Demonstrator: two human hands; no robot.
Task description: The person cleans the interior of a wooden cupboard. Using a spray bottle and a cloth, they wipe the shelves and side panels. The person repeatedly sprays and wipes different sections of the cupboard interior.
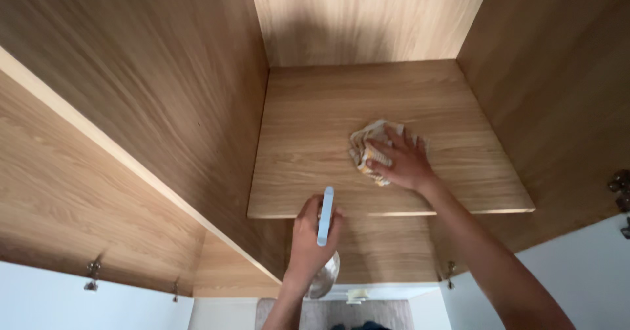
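Two hands: both raised into an open wooden cupboard, seen from below.
Left door: the cupboard door (98, 192) swings out at the left edge of view, with small metal hinges (94, 274) near its lower edge.
Left hand: the left hand (308, 238) sits just under the front edge of the shelf (308, 107), fingers wrapped tight round a spray bottle (325, 217) with a pale blue head that points up at the shelf.
Bottle body: a rounded, shiny part shows below the fist; it may be clear plastic, though the angle is too poor to be sure.
Shelf: bare wood apart from the cloth, running back to the cupboard's rear wall.
Cloth: a crumpled cloth (365, 147), pale with yellow markings, lies right of the shelf's middle, nearer the front edge than the back.
Right hand: the right hand (400, 159) presses flat on the cloth, fingers spread and bearing down, not pinching it.
Step in hand: by the look of it, wiping the shelf, with the spray held ready.
Next move: likely calls for sweeping the cloth toward the untouched back corners, keeping even pressure.
Right side: another hinge (620, 182) on the cupboard's right wall.
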